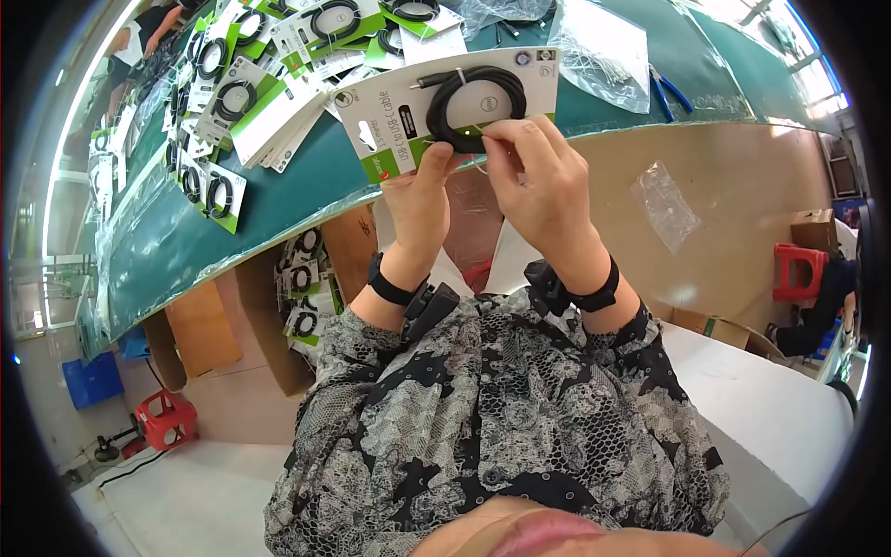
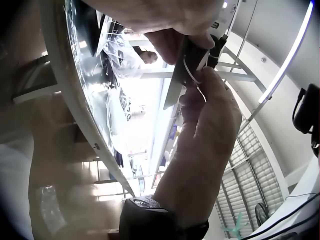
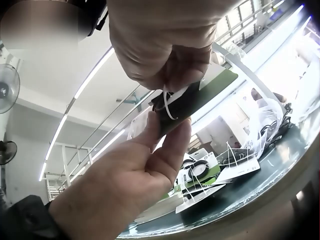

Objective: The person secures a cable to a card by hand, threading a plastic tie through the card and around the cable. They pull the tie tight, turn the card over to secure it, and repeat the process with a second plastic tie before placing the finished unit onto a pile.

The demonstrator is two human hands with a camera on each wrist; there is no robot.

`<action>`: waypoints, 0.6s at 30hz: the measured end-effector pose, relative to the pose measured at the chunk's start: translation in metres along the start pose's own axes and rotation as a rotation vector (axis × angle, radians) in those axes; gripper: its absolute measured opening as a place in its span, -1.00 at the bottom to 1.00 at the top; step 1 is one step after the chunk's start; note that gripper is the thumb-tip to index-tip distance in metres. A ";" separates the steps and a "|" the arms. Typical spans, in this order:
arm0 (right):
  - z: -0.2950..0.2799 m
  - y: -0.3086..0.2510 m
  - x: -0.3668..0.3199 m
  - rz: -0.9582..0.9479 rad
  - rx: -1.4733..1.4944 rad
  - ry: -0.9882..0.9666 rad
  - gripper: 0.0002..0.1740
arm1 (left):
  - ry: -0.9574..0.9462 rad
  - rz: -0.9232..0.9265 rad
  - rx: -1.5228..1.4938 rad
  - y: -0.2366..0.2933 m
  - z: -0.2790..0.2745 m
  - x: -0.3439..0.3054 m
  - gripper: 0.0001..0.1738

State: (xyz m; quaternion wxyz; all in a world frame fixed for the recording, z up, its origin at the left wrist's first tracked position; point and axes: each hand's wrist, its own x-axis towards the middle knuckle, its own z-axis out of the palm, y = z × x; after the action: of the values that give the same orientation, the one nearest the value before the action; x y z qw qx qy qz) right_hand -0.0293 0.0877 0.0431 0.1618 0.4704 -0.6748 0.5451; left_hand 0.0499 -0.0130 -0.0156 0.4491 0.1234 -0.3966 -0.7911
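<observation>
A white and green printed card point(image 1: 367, 119) with a coiled black cable point(image 1: 513, 88) on it is held up at the table's near edge. My left hand point(image 1: 418, 209) grips the card's lower edge, thumb on its front beside the coil. The thumb and forefinger of my right hand point(image 1: 548, 186) pinch together at the bottom of the coil. From the card's underside a thin white tie point(image 3: 168, 106) loops up to my right fingers in the right wrist view; the tie point(image 2: 191, 73) also shows between both hands in the left wrist view. Its pinched end is hidden.
Many carded cables point(image 1: 235, 99) lie across the left of the green table point(image 1: 278, 200). Farther right are a clear bag of white ties point(image 1: 603, 56) and blue-handled pliers point(image 1: 670, 95). Below the table edge, a cardboard box point(image 1: 264, 316) holds more cards. Red stools stand at both sides.
</observation>
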 end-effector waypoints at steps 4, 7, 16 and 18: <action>-0.005 -0.004 -0.001 -0.074 -0.167 -0.059 -0.86 | -0.012 -0.048 -0.064 -0.001 -0.003 0.001 -0.69; -0.006 -0.004 -0.001 -0.088 -0.223 -0.073 -0.85 | -0.016 -0.068 -0.083 0.000 -0.006 0.001 -0.69; -0.006 -0.005 0.000 -0.100 -0.205 -0.129 -0.87 | -0.008 0.029 0.054 -0.001 -0.009 -0.003 -0.69; -0.007 -0.006 0.000 -0.080 -0.211 -0.149 -0.88 | -0.009 0.043 0.083 -0.002 -0.010 -0.003 -0.68</action>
State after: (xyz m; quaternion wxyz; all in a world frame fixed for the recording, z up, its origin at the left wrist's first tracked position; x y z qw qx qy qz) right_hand -0.0266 0.0942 0.0485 0.1814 0.5167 -0.7192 0.4276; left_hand 0.0559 -0.0151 -0.0243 0.4588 0.1296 -0.4338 -0.7645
